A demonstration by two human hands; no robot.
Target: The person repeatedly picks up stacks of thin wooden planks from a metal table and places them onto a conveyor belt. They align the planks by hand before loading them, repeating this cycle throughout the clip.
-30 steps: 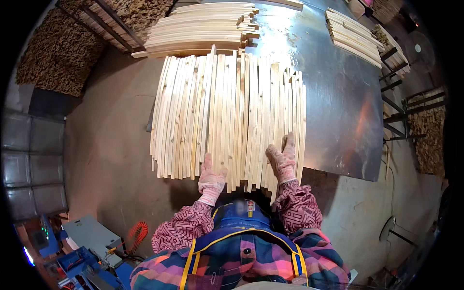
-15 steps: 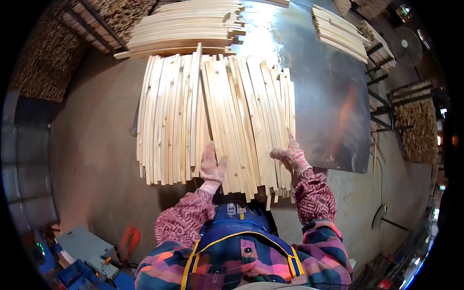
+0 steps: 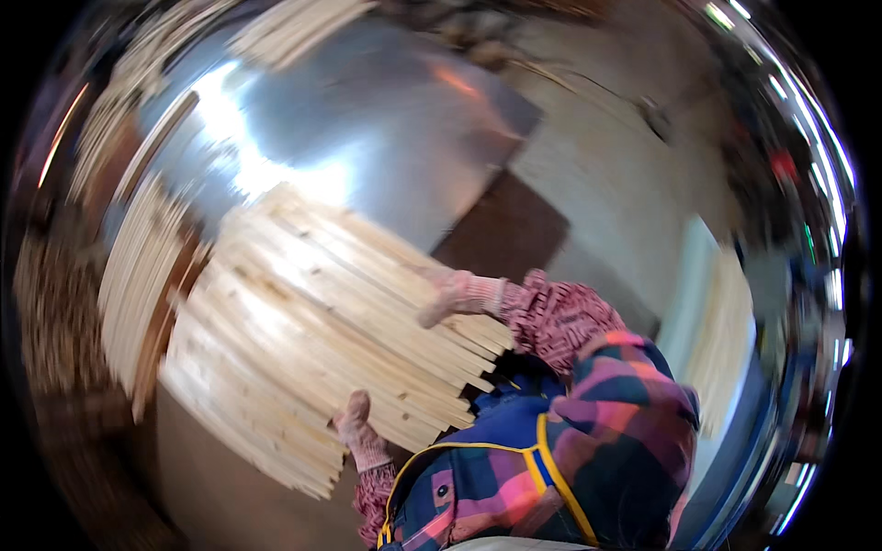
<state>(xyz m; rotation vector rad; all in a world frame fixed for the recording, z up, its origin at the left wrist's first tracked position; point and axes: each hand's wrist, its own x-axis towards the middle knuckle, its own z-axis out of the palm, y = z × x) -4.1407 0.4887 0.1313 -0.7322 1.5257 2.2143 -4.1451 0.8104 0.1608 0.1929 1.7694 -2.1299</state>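
Long pale wooden strips [image 3: 303, 294] lie side by side in a wide layer over the near end of a metal table [image 3: 367, 119]. My gloved left hand [image 3: 360, 430] touches the strips near their close ends. Its thumb points up over the wood, while the other fingers are mostly hidden and blurred. Farther right, my gloved right hand [image 3: 455, 292] rests on the strips. Its fingers stretch along the wood, with the thumb apart. Both gloves are pale pink, below patterned red sleeve covers.
Another stack of strips [image 3: 142, 285] stands at the left, and a bundle [image 3: 294, 29] lies on the table's far side. A dark brown panel [image 3: 505, 225] lies by the table's right corner. More pale wood [image 3: 721, 321] sits at the right. Much is blurred.
The whole view has swung to the right, so the table and strips now appear slanted and farther left. Both hands are still at the strips.
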